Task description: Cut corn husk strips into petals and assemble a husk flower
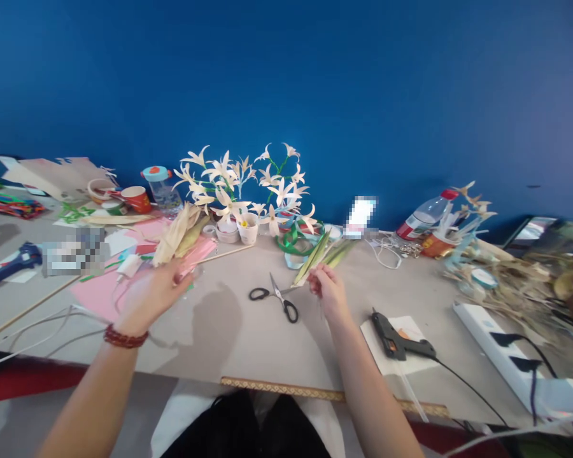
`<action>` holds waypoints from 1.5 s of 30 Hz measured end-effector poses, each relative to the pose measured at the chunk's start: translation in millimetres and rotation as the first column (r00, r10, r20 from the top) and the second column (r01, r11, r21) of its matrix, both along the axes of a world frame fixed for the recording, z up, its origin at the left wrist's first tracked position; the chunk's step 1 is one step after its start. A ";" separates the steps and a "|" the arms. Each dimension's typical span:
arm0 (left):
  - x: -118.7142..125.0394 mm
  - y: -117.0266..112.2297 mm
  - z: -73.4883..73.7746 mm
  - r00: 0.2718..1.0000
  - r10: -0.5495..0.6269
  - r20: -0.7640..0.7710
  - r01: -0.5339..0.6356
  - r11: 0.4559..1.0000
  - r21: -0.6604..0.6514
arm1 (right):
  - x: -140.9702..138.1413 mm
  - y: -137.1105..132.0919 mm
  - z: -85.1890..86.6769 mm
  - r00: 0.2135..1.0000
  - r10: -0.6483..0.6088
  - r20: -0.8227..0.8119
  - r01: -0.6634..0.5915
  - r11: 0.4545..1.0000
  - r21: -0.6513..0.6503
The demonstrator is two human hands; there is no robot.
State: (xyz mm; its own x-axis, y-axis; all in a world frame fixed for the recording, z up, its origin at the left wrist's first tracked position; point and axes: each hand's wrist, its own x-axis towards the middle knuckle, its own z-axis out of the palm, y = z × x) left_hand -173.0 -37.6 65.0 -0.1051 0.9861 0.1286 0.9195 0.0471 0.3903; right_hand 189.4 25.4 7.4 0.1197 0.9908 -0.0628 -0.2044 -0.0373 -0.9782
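My left hand (pixel 149 294), with a red bead bracelet on its wrist, is closed round a bunch of pale yellow husk leaves (pixel 177 234) and holds it up over the pink paper (pixel 100 289). My right hand (pixel 328 287) pinches the lower end of several green and cream leaf strips (pixel 321 253) that fan up and away from me. Between the two hands, black-handled scissors (pixel 277 298) lie on the grey table (pixel 248 331). Behind them stands a bouquet of cream handmade flowers (pixel 248 181) in small cups.
A black glue gun (pixel 397 340) rests on white paper at my right, its cord trailing off. A white power strip (pixel 506 356), dried husks (pixel 516 283), a water bottle (pixel 423 219), green ribbon (pixel 298 238), red cups (pixel 136 198) and a blue tool (pixel 9 262) crowd the table.
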 end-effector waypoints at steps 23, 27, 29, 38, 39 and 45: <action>148.8 24.2 -45.2 0.508 -0.233 0.830 0.495 0.867 -0.060 | -30.2 -22.4 -3.8 0.970 0.216 0.112 -0.229 0.965 0.128; 147.3 27.2 -45.4 0.274 0.011 0.962 0.546 0.822 -0.165 | -24.9 -22.9 4.5 0.974 0.201 0.104 -0.216 0.962 0.165; 145.2 27.1 -45.8 0.099 0.129 0.987 0.629 0.760 -0.163 | -22.4 -24.9 9.6 0.948 0.311 0.067 -0.318 0.937 0.146; 137.4 25.1 -46.0 -0.113 0.310 0.944 0.789 0.605 -0.105 | -29.5 -33.0 11.9 0.831 0.556 0.031 -0.555 0.823 0.122; 137.3 25.3 -45.8 -0.113 0.309 0.944 0.788 0.607 -0.105 | -30.1 -32.4 10.8 0.828 0.559 0.040 -0.559 0.819 0.127; 140.2 23.4 -45.6 -0.059 0.264 0.963 0.771 0.625 -0.124 | -30.4 -29.8 6.2 0.833 0.549 0.062 -0.552 0.823 0.131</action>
State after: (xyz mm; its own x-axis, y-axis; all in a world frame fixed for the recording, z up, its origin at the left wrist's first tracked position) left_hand -32.8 -14.1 19.5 0.6844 0.6832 -0.2547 -0.2653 0.5587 0.7858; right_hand 159.0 -4.4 13.7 -0.4488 0.8904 0.0755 -0.1701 -0.0022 -0.9854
